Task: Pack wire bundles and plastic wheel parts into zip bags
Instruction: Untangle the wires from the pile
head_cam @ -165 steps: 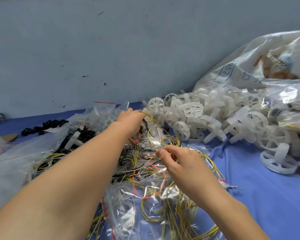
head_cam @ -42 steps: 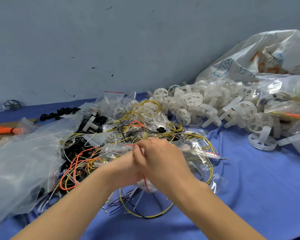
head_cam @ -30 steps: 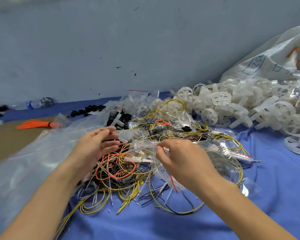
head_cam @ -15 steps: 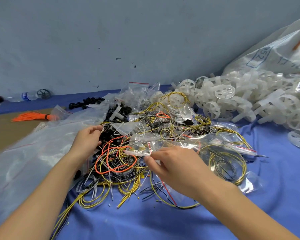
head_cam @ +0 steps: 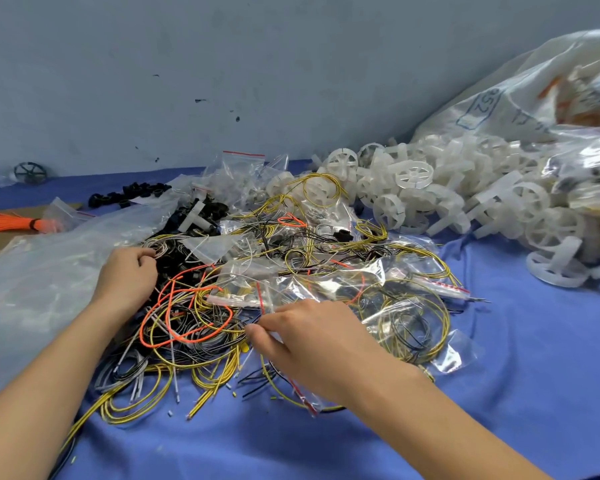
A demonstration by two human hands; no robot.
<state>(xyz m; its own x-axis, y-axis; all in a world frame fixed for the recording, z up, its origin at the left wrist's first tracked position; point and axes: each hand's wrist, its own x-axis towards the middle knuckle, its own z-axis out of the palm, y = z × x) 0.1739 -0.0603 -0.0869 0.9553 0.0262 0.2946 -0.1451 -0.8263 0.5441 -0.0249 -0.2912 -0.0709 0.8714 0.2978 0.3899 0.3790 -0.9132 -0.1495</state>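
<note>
A tangle of yellow, orange and black wire bundles (head_cam: 187,327) lies on the blue cloth (head_cam: 499,393), mixed with clear zip bags. My right hand (head_cam: 312,341) pinches the edge of a clear zip bag (head_cam: 257,299) holding wires, near the pile's front. My left hand (head_cam: 127,275) has its fingers curled on thin grey wires (head_cam: 160,249) at the pile's left side. A heap of white plastic wheel parts (head_cam: 430,192) lies at the back right.
A big clear bag (head_cam: 42,271) spreads at the left. A large white sack (head_cam: 534,95) leans at the right rear. Black parts (head_cam: 129,197) and an orange wire bunch (head_cam: 11,221) lie at the back left, by a grey wall (head_cam: 257,64).
My hands were together on a bag; the left moved out to the pile's left side and curled on wires. The right stayed pinching the zip bag and drew it slightly toward me.
</note>
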